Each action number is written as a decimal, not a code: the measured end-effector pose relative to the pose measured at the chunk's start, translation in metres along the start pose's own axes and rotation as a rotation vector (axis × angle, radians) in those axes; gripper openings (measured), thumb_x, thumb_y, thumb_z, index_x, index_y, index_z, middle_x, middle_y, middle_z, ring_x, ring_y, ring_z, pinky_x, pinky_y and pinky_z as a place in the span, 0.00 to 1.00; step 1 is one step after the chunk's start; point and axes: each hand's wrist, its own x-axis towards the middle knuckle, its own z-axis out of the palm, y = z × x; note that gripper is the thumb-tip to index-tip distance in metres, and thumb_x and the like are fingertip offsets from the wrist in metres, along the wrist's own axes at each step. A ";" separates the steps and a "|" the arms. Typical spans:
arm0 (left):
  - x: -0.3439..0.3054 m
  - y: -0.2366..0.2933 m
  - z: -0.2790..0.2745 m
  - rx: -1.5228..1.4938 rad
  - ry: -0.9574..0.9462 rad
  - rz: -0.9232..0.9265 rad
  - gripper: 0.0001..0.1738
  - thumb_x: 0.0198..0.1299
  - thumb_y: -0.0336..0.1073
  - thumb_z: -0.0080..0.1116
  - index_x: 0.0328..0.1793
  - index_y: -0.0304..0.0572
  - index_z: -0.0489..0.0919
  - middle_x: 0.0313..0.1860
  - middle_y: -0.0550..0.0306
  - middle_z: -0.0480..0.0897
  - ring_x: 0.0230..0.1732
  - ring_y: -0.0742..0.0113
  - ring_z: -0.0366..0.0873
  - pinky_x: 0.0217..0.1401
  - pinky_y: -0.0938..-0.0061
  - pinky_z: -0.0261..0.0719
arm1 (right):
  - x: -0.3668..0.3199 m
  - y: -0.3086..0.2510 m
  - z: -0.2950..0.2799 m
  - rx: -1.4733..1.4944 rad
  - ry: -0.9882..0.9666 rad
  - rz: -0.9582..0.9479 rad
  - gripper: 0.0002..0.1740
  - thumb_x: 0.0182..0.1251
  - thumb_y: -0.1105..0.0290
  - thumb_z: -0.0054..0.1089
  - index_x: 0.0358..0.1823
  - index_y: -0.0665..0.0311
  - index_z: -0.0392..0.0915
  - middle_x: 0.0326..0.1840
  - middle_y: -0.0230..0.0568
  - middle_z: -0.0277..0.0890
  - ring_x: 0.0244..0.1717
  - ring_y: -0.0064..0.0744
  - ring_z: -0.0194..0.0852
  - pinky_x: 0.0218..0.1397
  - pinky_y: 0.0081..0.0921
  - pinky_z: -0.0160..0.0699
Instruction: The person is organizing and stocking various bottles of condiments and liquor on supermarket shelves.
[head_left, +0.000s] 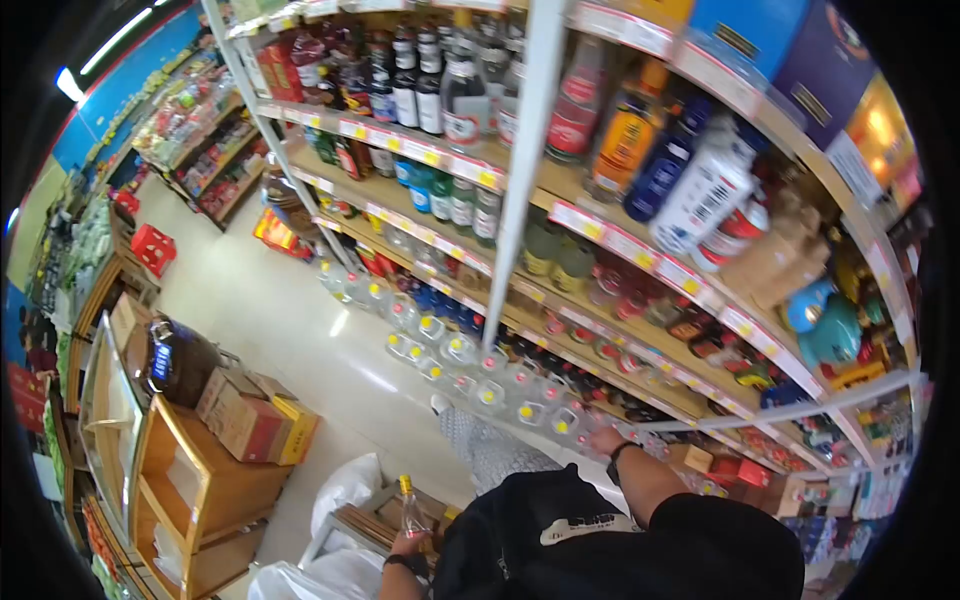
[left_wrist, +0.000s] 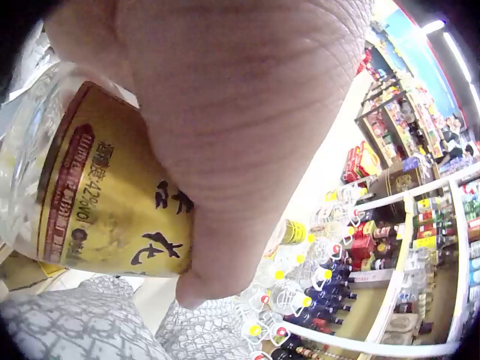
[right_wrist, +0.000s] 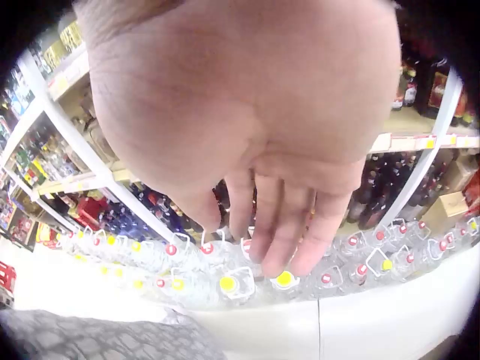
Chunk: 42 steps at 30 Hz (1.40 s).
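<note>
In the head view my left hand (head_left: 408,543) grips a clear glass bottle (head_left: 411,513) with a yellow cap, low down beside my body. The left wrist view shows the bottle's yellow label (left_wrist: 112,199) with dark characters, and the thumb of my left hand (left_wrist: 240,135) lying across it. My right hand (head_left: 606,440) hangs in front of the shelves, above a row of large clear plastic jugs (head_left: 490,395). In the right wrist view the fingers (right_wrist: 274,225) of that hand are loosely bent and hold nothing; their tips overlap the jugs' yellow and red caps.
Tall store shelves (head_left: 470,165) full of bottles run along the front and right. Behind the left hand are a wooden stool (head_left: 365,525) and white bags (head_left: 345,490). A wooden rack (head_left: 195,490) bearing cardboard boxes (head_left: 245,415) stands at left. Pale floor (head_left: 340,350) lies between.
</note>
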 end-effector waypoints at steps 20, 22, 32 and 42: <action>0.056 0.265 -0.231 -0.084 0.310 -0.063 0.27 0.51 0.47 0.79 0.51 0.36 0.86 0.38 0.53 0.88 0.38 0.59 0.87 0.42 0.63 0.85 | 0.351 -0.451 -0.058 0.294 0.125 -0.319 0.13 0.74 0.63 0.60 0.49 0.64 0.85 0.35 0.44 0.86 0.35 0.35 0.86 0.42 0.35 0.84; 0.053 0.285 -0.258 -0.038 0.268 -0.151 0.29 0.51 0.49 0.80 0.52 0.36 0.86 0.39 0.53 0.88 0.38 0.59 0.87 0.41 0.63 0.84 | 0.344 -0.486 -0.062 0.303 0.159 -0.245 0.15 0.72 0.60 0.61 0.49 0.63 0.86 0.40 0.48 0.87 0.42 0.43 0.87 0.48 0.39 0.84; 0.212 0.296 -0.515 0.029 0.049 -0.104 0.29 0.53 0.51 0.78 0.55 0.42 0.85 0.40 0.54 0.87 0.35 0.59 0.85 0.38 0.63 0.82 | 0.250 -0.438 0.090 -0.207 -0.118 0.295 0.16 0.67 0.60 0.58 0.33 0.64 0.88 0.35 0.46 0.88 0.38 0.46 0.89 0.43 0.44 0.88; 0.293 0.536 -0.685 0.102 0.030 -0.217 0.26 0.55 0.47 0.75 0.55 0.41 0.85 0.38 0.57 0.84 0.33 0.61 0.81 0.36 0.64 0.80 | 0.204 -0.629 0.219 1.033 -0.105 0.902 0.21 0.76 0.58 0.60 0.58 0.70 0.77 0.50 0.52 0.84 0.42 0.49 0.88 0.40 0.50 0.90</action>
